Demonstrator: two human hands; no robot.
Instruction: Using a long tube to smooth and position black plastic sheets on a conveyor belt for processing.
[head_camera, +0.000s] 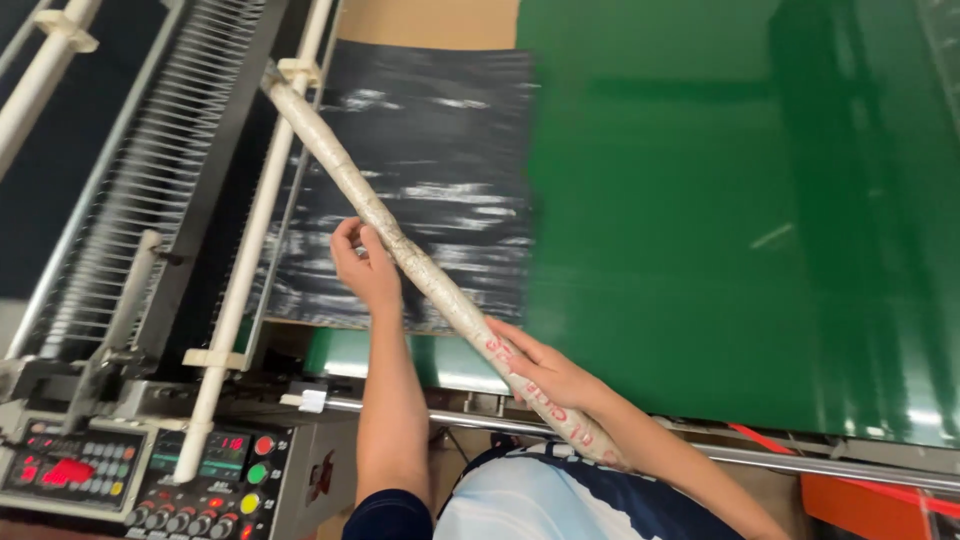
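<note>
1. Nearest the camera is the person's torso in a light shirt with dark trim, and both bare forearms reach away from it.
2. The right hand lies along the lower end of a long cardboard tube, its fingers curled partly round it in a loose grasp near the red printing.
3. The left hand meets the tube at mid-length, its fingers bent and touching the tube's side; whether they close fully round it cannot be told.
4. The tube runs diagonally, from beside the person's waist up and left, across a stack of black plastic sheets.
5. At lower left sits a control panel with coloured buttons and red displays.
6. Beyond, a green belt carries the black stack, and white rails run along the machine's left.
</note>
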